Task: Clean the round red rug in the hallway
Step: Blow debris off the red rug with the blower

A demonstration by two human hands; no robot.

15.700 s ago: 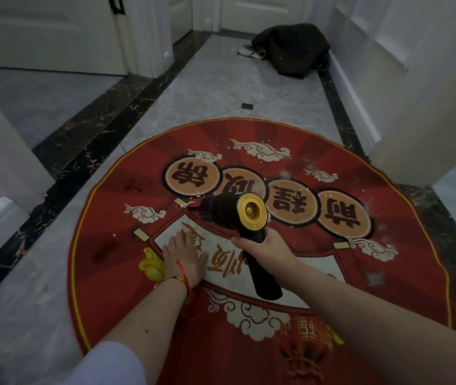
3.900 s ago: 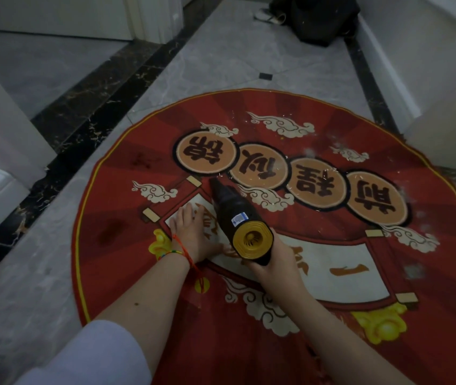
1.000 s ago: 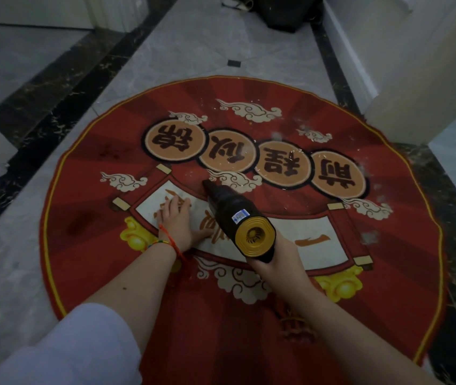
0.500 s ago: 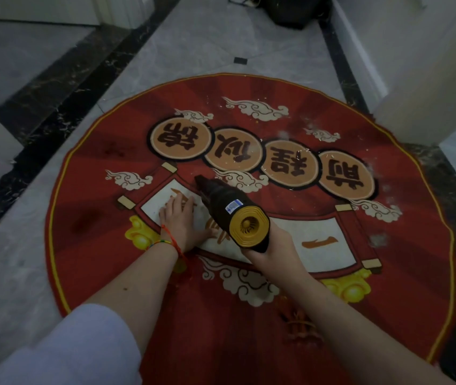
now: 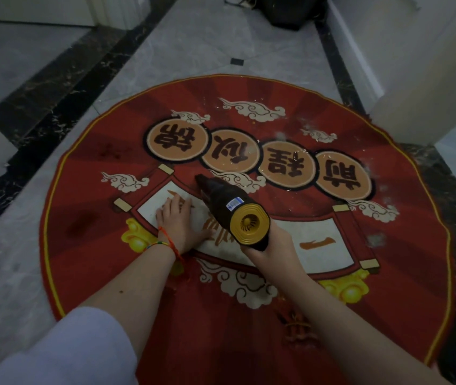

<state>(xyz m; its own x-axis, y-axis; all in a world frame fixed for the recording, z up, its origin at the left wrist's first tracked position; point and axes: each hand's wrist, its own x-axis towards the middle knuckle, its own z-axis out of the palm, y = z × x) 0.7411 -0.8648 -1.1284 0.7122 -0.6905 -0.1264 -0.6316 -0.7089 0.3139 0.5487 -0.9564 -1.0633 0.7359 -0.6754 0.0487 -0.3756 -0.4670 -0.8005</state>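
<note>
The round red rug (image 5: 388,273) with gold rim, cloud motifs and four orange character discs lies on the marble hallway floor. Small pale specks are scattered over its far half. My right hand (image 5: 274,245) grips the handle of a black handheld vacuum (image 5: 229,207) with a gold rear vent; its nozzle tip touches the rug near the white scroll's upper edge. My left hand (image 5: 179,220) presses flat on the white scroll panel just left of the vacuum, fingers straight, a coloured string bracelet at the wrist.
Grey marble floor (image 5: 193,51) with black borders (image 5: 54,98) surrounds the rug. A dark bag (image 5: 290,9) lies at the hallway's far end. A white wall corner (image 5: 415,101) stands close to the rug's right edge; white door frames are at the left.
The vacuum nozzle has shifted left along the scroll's upper edge over the last second. My left hand stays pressed on the scroll. The view has drifted slightly.
</note>
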